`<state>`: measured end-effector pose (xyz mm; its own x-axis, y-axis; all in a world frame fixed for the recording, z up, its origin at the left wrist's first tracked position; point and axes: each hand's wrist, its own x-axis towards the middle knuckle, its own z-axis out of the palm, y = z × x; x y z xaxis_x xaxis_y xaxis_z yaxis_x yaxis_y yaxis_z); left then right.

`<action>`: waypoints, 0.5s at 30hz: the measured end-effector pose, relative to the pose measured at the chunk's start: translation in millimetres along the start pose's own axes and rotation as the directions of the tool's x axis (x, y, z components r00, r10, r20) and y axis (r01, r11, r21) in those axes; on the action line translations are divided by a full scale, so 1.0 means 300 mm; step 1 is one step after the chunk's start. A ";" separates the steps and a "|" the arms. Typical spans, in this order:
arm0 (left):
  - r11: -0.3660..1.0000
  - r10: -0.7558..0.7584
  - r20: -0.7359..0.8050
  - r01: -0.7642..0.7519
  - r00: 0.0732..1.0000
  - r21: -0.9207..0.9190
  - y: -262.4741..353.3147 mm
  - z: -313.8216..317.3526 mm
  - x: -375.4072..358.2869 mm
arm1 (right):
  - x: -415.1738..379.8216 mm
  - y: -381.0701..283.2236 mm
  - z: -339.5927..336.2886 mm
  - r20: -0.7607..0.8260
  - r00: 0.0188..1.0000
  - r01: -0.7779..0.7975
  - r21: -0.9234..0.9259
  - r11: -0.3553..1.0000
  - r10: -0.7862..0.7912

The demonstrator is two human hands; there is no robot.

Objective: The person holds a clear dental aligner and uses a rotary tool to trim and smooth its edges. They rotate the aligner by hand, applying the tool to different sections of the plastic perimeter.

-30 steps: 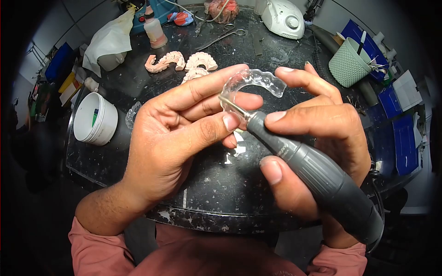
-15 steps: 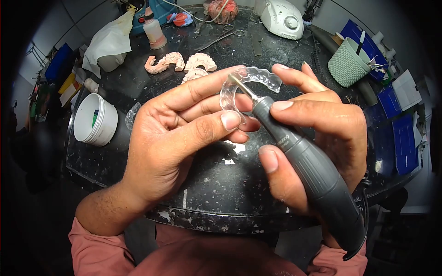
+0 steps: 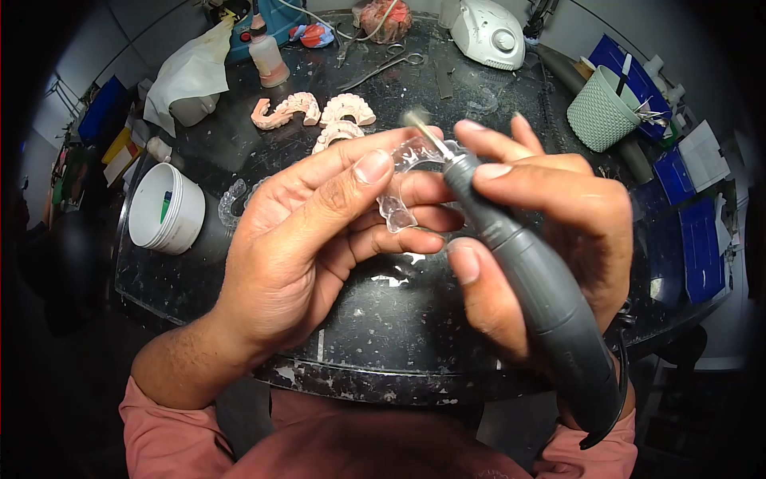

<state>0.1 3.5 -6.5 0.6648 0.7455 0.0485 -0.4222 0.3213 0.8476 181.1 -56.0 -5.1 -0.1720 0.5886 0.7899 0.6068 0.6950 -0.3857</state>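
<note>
Between the thumb and fingers of my left hand (image 3: 311, 211) is a clear dental aligner (image 3: 396, 203), its arch curving up and to the right. My right hand (image 3: 550, 207) grips a black rotary handpiece (image 3: 550, 279) with a thin metal shank. The bur at its tip (image 3: 415, 120) is blurred and overlaps the upper edge of the aligner near my left index fingertip. Pink plaster dental models (image 3: 287, 110) lie beyond my left hand. Another clear aligner (image 3: 231, 201) rests on the black bench to its left.
A white tub (image 3: 182, 215) stands at the left, near a squeeze bottle (image 3: 268, 60) farther back. Scissors (image 3: 383, 70) lie at the rear. A white control box (image 3: 488, 36) and a green woven basket (image 3: 594, 112) stand at the back right. A cable hangs from the handpiece.
My left hand has turned the aligner and shifted its thumb up to the index finger. The bur has moved slightly up and now looks blurred.
</note>
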 end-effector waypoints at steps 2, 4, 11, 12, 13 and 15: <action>0.999 -0.006 -0.008 0.006 1.000 -0.036 -0.001 0.004 0.005 | 0.005 -0.007 -0.020 -0.025 1.000 -0.010 -0.085 0.996 0.008; 0.999 -0.004 -0.044 0.002 0.999 -0.050 0.001 0.013 0.008 | -0.004 -0.017 -0.031 -0.092 0.991 -0.099 0.003 0.995 0.099; 0.991 0.075 -0.061 -0.081 0.995 -0.103 -0.011 0.002 0.007 | -0.009 -0.015 0.006 -0.077 0.996 0.051 0.041 0.998 -0.047; 0.991 0.091 -0.090 -0.099 0.992 -0.093 -0.011 0.007 0.008 | -0.009 -0.014 0.005 -0.077 0.996 0.050 0.040 0.998 -0.047; 0.991 0.090 -0.090 -0.099 0.992 -0.093 -0.010 0.006 0.009 | -0.009 -0.014 0.004 -0.071 0.997 0.030 0.052 0.998 -0.026; 0.996 0.022 -0.021 -0.024 1.000 -0.088 -0.008 0.002 0.010 | -0.010 -0.013 0.003 -0.066 0.998 0.009 0.065 0.998 -0.005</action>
<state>3.6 4.6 -7.9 0.6421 0.7646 0.0559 -0.4906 0.3538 0.7963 178.3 -60.1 -6.4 -0.1237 0.5566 0.8215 0.5534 0.7259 -0.4085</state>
